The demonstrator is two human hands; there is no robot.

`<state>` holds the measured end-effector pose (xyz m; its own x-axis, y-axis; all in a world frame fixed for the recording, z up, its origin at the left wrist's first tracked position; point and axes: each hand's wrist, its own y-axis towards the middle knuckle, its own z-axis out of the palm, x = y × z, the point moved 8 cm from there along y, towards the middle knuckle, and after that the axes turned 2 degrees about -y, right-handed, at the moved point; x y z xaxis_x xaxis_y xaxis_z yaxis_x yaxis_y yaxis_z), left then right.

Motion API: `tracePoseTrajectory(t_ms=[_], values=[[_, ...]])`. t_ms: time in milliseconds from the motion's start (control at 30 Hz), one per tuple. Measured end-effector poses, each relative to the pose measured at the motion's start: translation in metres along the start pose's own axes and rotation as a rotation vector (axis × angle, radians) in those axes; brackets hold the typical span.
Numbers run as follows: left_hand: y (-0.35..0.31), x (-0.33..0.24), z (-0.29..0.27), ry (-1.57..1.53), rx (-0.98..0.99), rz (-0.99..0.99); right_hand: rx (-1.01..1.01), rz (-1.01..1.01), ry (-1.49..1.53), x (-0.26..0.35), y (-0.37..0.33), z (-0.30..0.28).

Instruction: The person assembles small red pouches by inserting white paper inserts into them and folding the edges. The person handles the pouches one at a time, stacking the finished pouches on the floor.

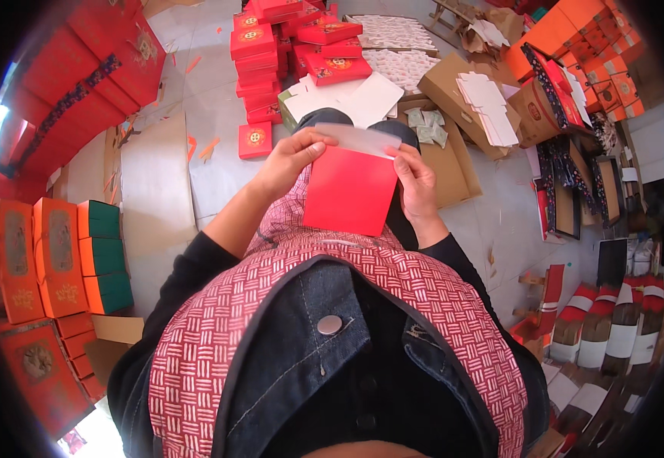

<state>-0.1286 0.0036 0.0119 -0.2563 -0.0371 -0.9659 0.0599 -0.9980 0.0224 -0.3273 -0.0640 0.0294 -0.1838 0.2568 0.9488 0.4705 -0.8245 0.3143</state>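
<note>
The person sits with a red square (349, 200) held above the lap, its broad face turned up, and a pale, slightly see-through strip (359, 140) standing along its far edge. The left hand (295, 156) has that edge near its left corner, its grip closed narrow with the thumb on top. The right hand (417, 183) pinches the far right corner between thumb and bent fingers, so the piece hangs between both hands, tilted a little, over a patterned red-and-white apron (195, 343).

Just past the knees, white sheets (378, 93) lie in front of a heap of red boxes (256, 72), stacked rather unevenly. Beside the right knee an open carton (458, 177) carries small pale packets (428, 127), and farther right white cutouts (487, 113) rest on another carton.

Over on the person's left, orange boxes (16, 263) stand next to a pile of green ones. A flat board (153, 179) lies on the grey floor (214, 183), with orange scraps (210, 148) scattered near it.
</note>
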Motion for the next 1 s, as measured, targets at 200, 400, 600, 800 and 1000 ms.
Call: tracePoseTrajectory(t_ms=[200, 400, 600, 800, 1000], values=[[0.023, -0.018, 0.003, 0.299, -0.006, 0.206, 0.087, 0.172, 0.234, -0.012, 0.038, -0.011], [0.042, -0.029, 0.011, 0.402, 0.078, 0.219, 0.485, 0.648, 0.103, -0.017, 0.101, 0.012], [0.050, -0.025, 0.008, 0.438, 0.099, 0.210, 0.688, 0.745, -0.093, -0.028, 0.112, 0.031], [0.053, 0.000, 0.000, 0.033, 0.046, 0.149, 0.521, 0.704, -0.036, -0.046, 0.102, 0.028], [0.058, 0.001, 0.003, 0.046, 0.043, 0.127, 0.530, 0.301, -0.249, -0.039, 0.110, 0.022]])
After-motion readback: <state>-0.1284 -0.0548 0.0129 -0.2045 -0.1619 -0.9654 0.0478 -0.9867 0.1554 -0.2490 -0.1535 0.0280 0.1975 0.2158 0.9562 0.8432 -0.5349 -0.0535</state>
